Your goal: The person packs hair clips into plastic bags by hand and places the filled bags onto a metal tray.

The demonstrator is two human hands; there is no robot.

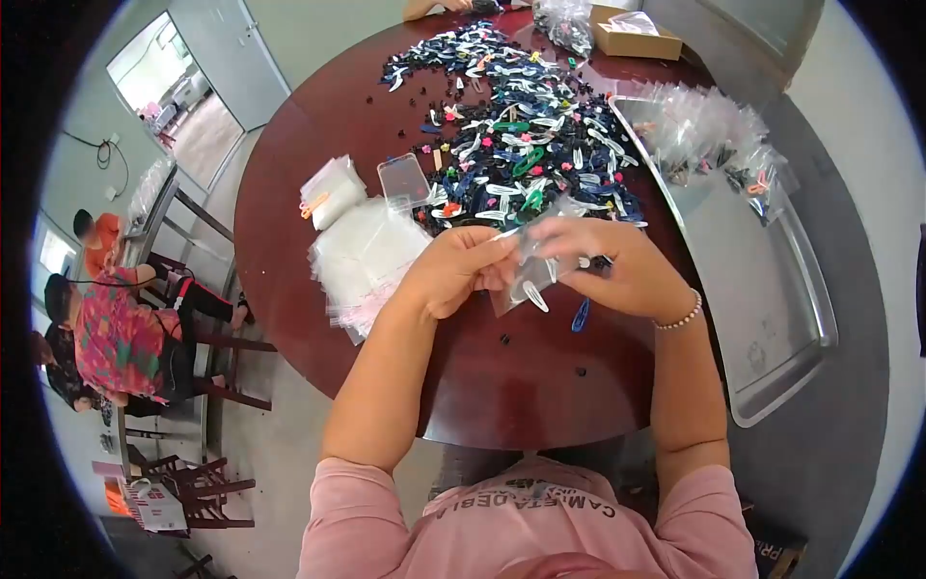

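My left hand [461, 270] pinches the edge of a small clear plastic bag [531, 273] between thumb and fingers. A white snap hair clip [535, 296] shows at the bag's lower part; whether it lies inside or behind the film is unclear. My right hand [612, 265], with a beaded bracelet at the wrist, is at the bag's other side. Its fingers are curled and partly blurred, so any grip is unclear. A blue hair clip [581, 315] lies on the table just below it. Beyond both hands spreads a large pile of mixed hair clips [526, 145].
Stacked clear bags [371, 253] and a clear plastic box [403, 180] are on the left of the round table [299, 145]. A metal tray [772, 318] with filled bags [719, 135] stands right. Behind are a cardboard box [637, 41] and another person's arm [424, 8].
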